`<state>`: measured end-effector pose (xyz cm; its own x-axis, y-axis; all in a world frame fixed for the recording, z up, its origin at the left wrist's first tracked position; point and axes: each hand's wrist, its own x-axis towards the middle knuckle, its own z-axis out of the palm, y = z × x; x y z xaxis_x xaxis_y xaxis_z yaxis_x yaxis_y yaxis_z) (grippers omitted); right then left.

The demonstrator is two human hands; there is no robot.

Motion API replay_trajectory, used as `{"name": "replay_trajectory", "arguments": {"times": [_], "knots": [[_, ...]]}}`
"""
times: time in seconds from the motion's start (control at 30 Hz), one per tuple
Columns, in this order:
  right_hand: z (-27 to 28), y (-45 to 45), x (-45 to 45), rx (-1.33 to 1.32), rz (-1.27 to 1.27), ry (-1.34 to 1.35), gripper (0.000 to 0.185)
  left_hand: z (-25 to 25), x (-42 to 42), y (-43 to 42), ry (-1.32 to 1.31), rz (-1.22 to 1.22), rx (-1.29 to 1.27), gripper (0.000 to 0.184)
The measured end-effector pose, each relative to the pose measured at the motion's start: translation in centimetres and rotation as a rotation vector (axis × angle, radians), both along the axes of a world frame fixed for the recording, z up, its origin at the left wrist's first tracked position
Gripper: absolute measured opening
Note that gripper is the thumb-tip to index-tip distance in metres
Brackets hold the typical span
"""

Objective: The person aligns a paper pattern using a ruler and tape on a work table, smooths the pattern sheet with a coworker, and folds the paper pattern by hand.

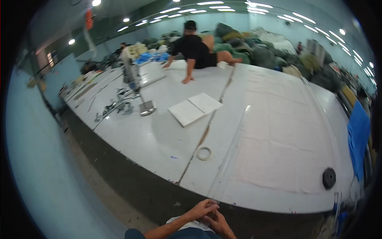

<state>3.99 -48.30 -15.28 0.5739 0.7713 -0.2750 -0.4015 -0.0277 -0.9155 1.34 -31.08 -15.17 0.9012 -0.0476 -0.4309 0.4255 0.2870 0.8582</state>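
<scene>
Head view: left hand (205, 208) and right hand (218, 221) at bottom centre, fingers curled narrow, close together; can't tell what's gripped. Nearest: clear strip (231, 153), flat on tabletop (163, 139), running up-right beside pale cloth (282, 139).

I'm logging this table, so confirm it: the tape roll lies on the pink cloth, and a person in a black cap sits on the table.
No: the head view shows the tape roll on the white tabletop, left of the pink cloth. The rest stands.
</scene>
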Motion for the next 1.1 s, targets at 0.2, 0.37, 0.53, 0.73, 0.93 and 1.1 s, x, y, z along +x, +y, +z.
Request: {"name": "replay_trajectory", "arguments": {"times": [0.2, 0.37, 0.53, 0.73, 0.93, 1.1], "knots": [[0.4, 3.9, 0.2, -0.234, 0.14, -0.52, 0.045, -3.6, -1.6, 2.6, -0.098, 0.288, 0.313, 0.048], [7.2, 13.5, 1.5, -0.494, 0.5, -0.67, 0.047, -2.4, -2.4, 10.5, -0.111, 0.466, 0.57, 0.041], [10.6, 22.9, 2.3, -0.388, 0.707, -0.746, 0.045, -2.0, -2.7, 19.2, -0.047, 0.507, 0.533, 0.043], [11.9, 29.6, 1.7, -0.44, 0.715, -0.727, 0.043, -2.8, -4.4, 29.6, 0.068, 0.364, 0.584, 0.058], [9.9, 30.6, 2.5, -0.539, 0.4, -0.723, 0.033, -5.4, -2.2, 38.5, 0.108, 0.51, 0.404, 0.069], [10.0, 30.3, 4.2, -0.704, 0.201, -0.708, 0.032, -3.7, 1.6, 43.0, -0.205, 0.838, 0.486, 0.063]]}}
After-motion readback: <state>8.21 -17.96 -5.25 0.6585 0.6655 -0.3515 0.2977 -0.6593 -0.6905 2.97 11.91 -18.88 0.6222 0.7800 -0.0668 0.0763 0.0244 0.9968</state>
